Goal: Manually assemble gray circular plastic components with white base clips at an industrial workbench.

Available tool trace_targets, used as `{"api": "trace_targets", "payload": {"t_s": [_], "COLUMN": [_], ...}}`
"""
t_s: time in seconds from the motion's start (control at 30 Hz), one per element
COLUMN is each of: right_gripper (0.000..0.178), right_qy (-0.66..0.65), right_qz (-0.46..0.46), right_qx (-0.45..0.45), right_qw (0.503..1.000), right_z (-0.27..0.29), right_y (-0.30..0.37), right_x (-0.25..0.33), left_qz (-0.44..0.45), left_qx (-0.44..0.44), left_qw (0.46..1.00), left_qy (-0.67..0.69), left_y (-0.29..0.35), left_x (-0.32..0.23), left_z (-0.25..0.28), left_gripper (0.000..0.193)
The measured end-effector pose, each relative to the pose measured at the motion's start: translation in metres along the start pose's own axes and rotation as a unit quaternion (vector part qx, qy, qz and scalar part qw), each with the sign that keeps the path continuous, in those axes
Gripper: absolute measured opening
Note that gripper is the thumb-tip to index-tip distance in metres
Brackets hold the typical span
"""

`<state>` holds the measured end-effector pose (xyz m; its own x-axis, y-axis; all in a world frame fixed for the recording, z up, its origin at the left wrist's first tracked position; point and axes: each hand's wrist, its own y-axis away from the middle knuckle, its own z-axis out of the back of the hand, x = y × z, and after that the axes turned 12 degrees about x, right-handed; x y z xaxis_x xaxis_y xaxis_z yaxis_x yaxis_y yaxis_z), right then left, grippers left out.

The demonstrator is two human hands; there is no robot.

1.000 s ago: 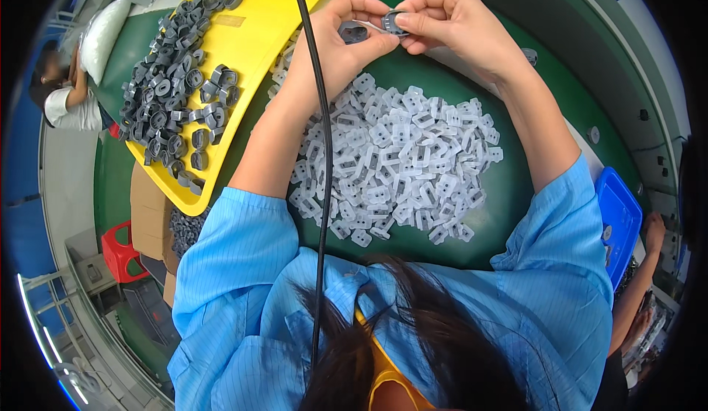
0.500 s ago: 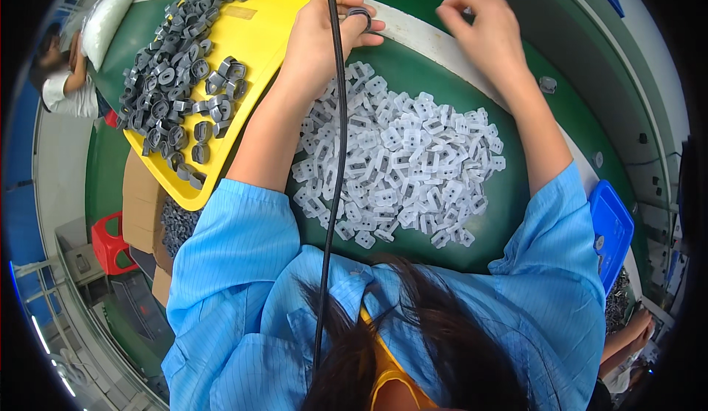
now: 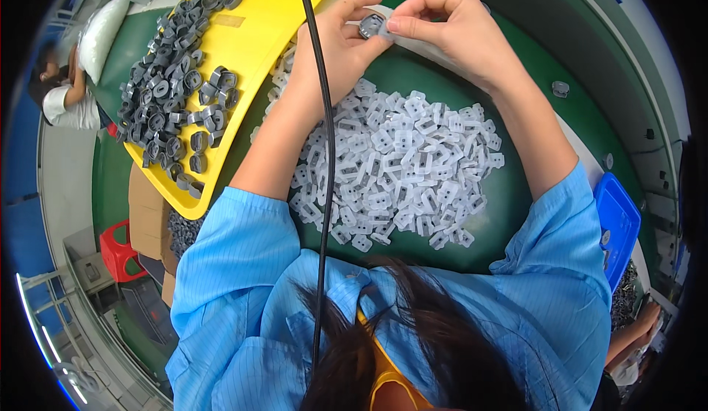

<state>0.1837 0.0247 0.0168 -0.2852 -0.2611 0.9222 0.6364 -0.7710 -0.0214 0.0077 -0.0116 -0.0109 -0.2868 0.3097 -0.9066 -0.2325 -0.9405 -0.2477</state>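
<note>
My left hand (image 3: 332, 53) is closed around a small dark grey plastic housing (image 3: 370, 26), held with its hollow side showing between thumb and fingers. Thumb and forefinger of my right hand (image 3: 461, 33) are pinched together right at the housing's edge. Something small and pale shows at those fingertips, too little of it to name. Below both hands a heap of translucent white plastic pieces (image 3: 398, 164) with small holes lies on the green table (image 3: 501, 223). Many similar dark grey housings (image 3: 166, 86) are piled in the yellow tray (image 3: 258, 50) to the left.
A black cable (image 3: 329, 153) hangs across the view in front of my left forearm. At the right edge sits a blue tray (image 3: 616, 223), with a loose clear piece (image 3: 560, 89) farther up. A cardboard box (image 3: 147, 212) and red stool (image 3: 118, 252) stand left. Other people work at both sides.
My right hand has come leftward to meet my left hand at the grey housing. The housing has turned in my left hand and moved slightly right. The yellow tray appears shifted a little left.
</note>
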Motion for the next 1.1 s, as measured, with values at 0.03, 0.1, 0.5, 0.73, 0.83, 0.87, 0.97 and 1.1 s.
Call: {"api": "trace_targets", "payload": {"t_s": [0.03, 0.1, 0.5, 0.73, 0.83, 0.87, 0.97, 1.1], "right_gripper": [0.018, 0.018, 0.027, 0.013, 0.009, 0.009, 0.008, 0.013], "right_qy": [0.004, -0.014, -0.059, -0.172, -0.141, -0.111, -0.034, -0.088], "right_qz": [0.001, 0.055, 0.063, -0.024, -0.052, -0.052, -0.018, 0.032], "right_qx": [-0.021, -0.092, -0.092, 0.061, 0.111, 0.126, 0.105, 0.047], "right_qw": [1.000, 0.994, 0.992, 0.983, 0.982, 0.984, 0.994, 0.994], "right_z": [-0.001, -0.008, -0.014, 0.004, 0.013, 0.016, 0.014, 0.000], "right_y": [-0.001, -0.007, -0.007, -0.002, 0.001, 0.002, 0.003, 0.002], "right_x": [-0.001, -0.013, -0.013, -0.008, 0.001, 0.004, 0.001, -0.005], "left_qz": [0.017, 0.051, -0.078, -0.159, -0.145, -0.154, -0.139, -0.183], "left_qx": [0.006, 0.017, -0.042, -0.006, 0.043, 0.049, 0.060, 0.008], "left_qw": [1.000, 0.998, 0.990, 0.978, 0.972, 0.969, 0.972, 0.973], "left_qy": [-0.010, -0.030, -0.106, -0.137, -0.178, -0.187, -0.179, -0.141], "left_y": [0.000, 0.001, 0.004, 0.001, 0.004, 0.004, 0.005, 0.002], "left_x": [-0.005, -0.014, -0.016, -0.009, -0.012, -0.014, -0.014, -0.008], "left_z": [-0.002, -0.004, -0.013, -0.010, 0.000, 0.000, -0.003, -0.003], "left_gripper": [0.038, 0.038, 0.032, 0.030, 0.032, 0.034, 0.033, 0.031]}}
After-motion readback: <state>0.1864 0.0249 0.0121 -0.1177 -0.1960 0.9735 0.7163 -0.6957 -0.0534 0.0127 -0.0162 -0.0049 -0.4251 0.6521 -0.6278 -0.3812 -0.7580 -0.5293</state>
